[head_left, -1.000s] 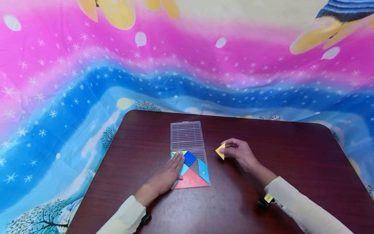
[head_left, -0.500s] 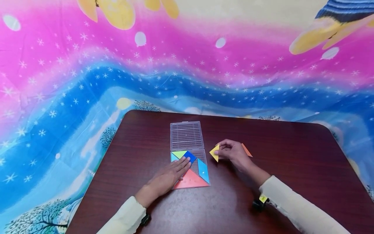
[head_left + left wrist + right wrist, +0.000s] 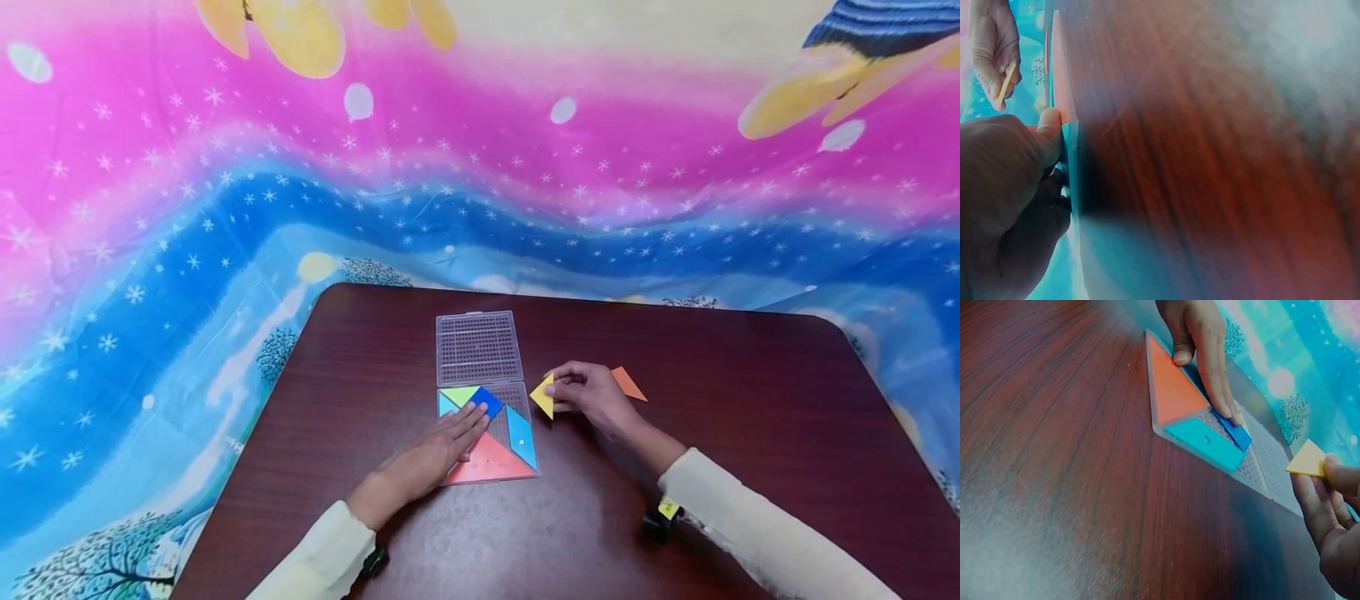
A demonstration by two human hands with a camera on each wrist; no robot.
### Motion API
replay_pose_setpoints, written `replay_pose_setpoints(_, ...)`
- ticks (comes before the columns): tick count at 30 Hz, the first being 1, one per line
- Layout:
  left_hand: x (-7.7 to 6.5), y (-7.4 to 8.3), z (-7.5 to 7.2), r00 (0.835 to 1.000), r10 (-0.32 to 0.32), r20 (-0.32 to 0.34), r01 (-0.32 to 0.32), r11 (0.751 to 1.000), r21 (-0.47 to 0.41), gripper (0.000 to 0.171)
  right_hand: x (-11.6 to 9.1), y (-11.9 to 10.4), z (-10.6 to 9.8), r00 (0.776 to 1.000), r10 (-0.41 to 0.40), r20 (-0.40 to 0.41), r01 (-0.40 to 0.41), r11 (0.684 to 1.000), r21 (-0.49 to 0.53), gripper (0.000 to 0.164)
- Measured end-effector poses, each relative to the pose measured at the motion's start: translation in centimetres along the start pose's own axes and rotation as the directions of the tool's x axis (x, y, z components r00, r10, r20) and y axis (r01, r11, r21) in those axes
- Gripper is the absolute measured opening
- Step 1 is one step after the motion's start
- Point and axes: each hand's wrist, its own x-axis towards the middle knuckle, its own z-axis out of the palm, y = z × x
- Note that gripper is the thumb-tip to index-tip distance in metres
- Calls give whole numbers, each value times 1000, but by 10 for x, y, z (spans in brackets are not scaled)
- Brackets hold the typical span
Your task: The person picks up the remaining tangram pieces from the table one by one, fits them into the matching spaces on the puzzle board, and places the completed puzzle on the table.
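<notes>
A clear plastic case lies unfolded, its gridded tray (image 3: 517, 395) holding tangram pieces. My left hand (image 3: 426, 454) rests flat across them, extended fingertips on the blue square (image 3: 487, 398) and thumb over the large salmon triangle (image 3: 495, 465). A lime triangle (image 3: 457, 396) fills the far left corner, and a light blue parallelogram (image 3: 521, 440) lies along the right side. The light blue piece at the left is mostly hidden under my hand. Just right of the tray, my right hand (image 3: 598, 400) pinches a yellow triangle (image 3: 1307, 459) between thumb and fingers, raised above the table.
The case's gridded lid (image 3: 478, 346) lies flat beyond the tray. On the dark wooden table (image 3: 720, 400), an orange triangle (image 3: 628, 383) sits behind my right hand. A patterned cloth (image 3: 480, 192) hangs past the table's far edge.
My right hand has carried the yellow triangle left, closer to the tray, uncovering the orange triangle. My left fingertips have slid right from the lime triangle onto the blue square.
</notes>
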Motion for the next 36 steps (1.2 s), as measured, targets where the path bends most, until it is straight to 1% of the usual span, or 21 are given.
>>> replay_pose_setpoints(5, 1, -1, 0, 1000, -8, 20, 9, 1000, -30, 58, 2, -4, 6, 1000, 0, 15, 1, 1000, -9, 30)
replay_pose_setpoints(10, 1, -1, 0, 1000, -10, 20, 11, 996, -84, 58, 1, -4, 11, 999, 1, 36, 0, 1000, -11, 25)
replay_pose_setpoints(16, 1, -2, 0, 998, -40, 48, 45, 991, -123, 60, 3, -6, 19, 999, 5, 42, -5, 1000, -8, 22)
replay_pose_setpoints(22, 5, -3, 0, 998, -40, 54, 47, 992, -117, 60, 6, -11, 25, 999, -16, 43, 17, 1000, -24, 26)
replay_pose_setpoints(27, 7, -3, -2, 997, -42, 66, 48, 994, -103, 61, 9, -15, 32, 1000, 4, 28, -4, 1000, -29, 28)
replay_pose_setpoints(30, 7, -2, -3, 997, -47, 65, 54, 993, -101, 60, 10, -16, 36, 999, 8, 33, -7, 1000, -29, 28)
replay_pose_setpoints(36, 7, -2, -2, 997, -50, 57, 55, 994, -97, 62, 10, -16, 41, 998, -20, 55, 22, 999, -29, 24)
